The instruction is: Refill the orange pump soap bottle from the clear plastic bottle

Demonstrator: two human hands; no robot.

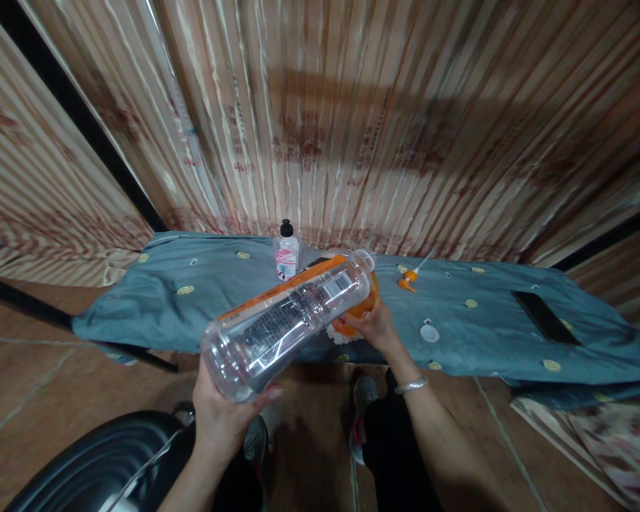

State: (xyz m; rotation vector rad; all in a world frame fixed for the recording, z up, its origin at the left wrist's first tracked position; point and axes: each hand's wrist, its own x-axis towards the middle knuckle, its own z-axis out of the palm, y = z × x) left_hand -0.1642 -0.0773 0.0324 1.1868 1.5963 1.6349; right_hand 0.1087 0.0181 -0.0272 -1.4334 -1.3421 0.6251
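My left hand (pixel 221 412) grips the base of a large clear plastic bottle (pixel 288 316) with an orange label, tilted so its open mouth points away and to the right. Under that mouth, my right hand (pixel 370 326) holds an orange round container (pixel 358 310), largely hidden behind the bottle, at the near edge of the table. A silver bangle sits on my right wrist. Whether liquid is flowing cannot be seen.
A blue-grey cloth (pixel 192 299) covers the low table. On it stand a small bottle with a black cap and pink label (pixel 286 252), an orange pump nozzle (pixel 408 279), a white cap (pixel 429 332) and a black phone (pixel 545 316). A dark rounded object (pixel 107 462) lies on the floor at lower left.
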